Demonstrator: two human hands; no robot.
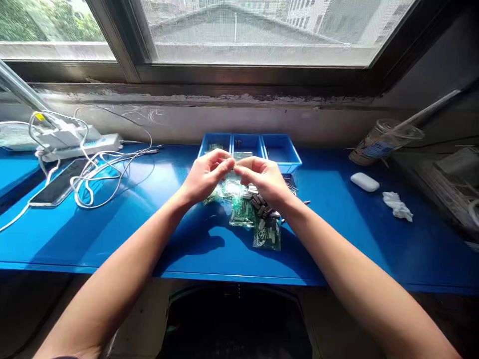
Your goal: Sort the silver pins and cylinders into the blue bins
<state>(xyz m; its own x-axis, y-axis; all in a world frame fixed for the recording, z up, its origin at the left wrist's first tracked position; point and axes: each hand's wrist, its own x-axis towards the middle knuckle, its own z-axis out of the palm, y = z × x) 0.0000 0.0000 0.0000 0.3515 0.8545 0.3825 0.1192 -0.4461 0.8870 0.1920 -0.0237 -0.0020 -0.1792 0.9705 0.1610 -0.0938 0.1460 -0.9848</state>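
Blue bench (329, 192): green-tinted plastic packets (242, 212), centre of the frame
Left hand (204, 175): fingers drawn near thumb, cannot tell whether gripping
Right hand (267, 180): fingers likewise, hold unclear

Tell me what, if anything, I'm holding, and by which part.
Can't tell: left hand and right hand nearly meet at the fingertips, but anything between is too small to make out.

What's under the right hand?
A heap of small metallic-looking parts shows past the edge of the right hand, with green-tinted packets beside it on the blue table. The hand covers whatever lies directly beneath it.
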